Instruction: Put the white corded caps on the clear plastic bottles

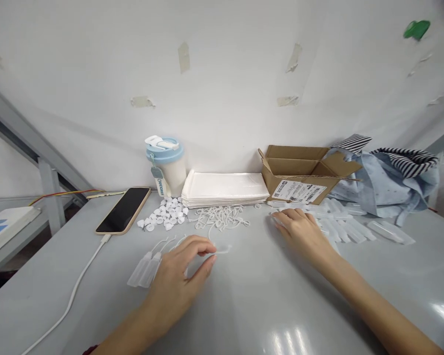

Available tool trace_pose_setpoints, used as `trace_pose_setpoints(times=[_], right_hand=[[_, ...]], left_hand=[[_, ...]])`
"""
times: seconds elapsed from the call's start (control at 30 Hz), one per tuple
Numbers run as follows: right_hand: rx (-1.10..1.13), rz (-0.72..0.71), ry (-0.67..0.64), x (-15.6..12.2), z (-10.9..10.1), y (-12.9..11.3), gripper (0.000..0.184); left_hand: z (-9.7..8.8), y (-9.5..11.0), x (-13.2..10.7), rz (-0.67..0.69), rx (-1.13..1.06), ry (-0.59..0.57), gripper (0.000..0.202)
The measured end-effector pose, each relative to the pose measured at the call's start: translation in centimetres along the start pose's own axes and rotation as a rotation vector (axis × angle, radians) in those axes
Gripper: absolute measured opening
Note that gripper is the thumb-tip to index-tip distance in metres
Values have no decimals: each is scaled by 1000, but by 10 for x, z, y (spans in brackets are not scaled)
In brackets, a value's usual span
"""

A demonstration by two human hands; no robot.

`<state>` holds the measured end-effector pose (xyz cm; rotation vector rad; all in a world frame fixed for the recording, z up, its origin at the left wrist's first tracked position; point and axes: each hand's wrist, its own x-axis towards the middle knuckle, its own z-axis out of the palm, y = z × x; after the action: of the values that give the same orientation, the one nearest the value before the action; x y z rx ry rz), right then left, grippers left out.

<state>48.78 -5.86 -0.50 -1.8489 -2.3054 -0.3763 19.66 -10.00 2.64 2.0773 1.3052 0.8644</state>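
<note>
My left hand (185, 266) is closed in a pinch on a thin white bent tube (222, 251), whose tip sticks out to the right of the fingertips. Beside and partly behind that hand, several small translucent bottles (144, 270) lie with thin white tubes in their tops. My right hand (301, 234) is palm down at the left end of a pile of translucent plastic bottles (340, 224), fingers bent and slightly apart. What lies beneath its palm is hidden. Loose white tubes (222, 217) and small white caps (166, 213) form two heaps farther back.
A stack of white paper or envelopes (227, 186) and an open cardboard box (299, 172) stand along the wall. A blue-lidded cup (172, 167) is left of them. A phone (125, 209) with a white cable (74, 291) lies left; a light-blue cloth (383, 182) lies right.
</note>
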Motion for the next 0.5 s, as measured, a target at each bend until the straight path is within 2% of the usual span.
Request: trace_pose_setpoints(times=[0.17,0.27,0.37,0.43,0.5], right_hand=[[52,-36,12,-2,-1,-7,28],[94,-66,10,-5,-1,-13,34],[134,-105,-3,-9,-4,-19,40],[169,-124,-8,-11,-8,-22,41],[244,-144,15,-12,-15,-26,36]], left_hand=[[-5,1,1,-205,-263,5,9],[-7,1,2,-218,-366,-22,17],[-6,2,3,-196,-402,-35,16],[-6,3,4,-241,-419,-16,15],[-7,4,3,-344,-432,1,16]])
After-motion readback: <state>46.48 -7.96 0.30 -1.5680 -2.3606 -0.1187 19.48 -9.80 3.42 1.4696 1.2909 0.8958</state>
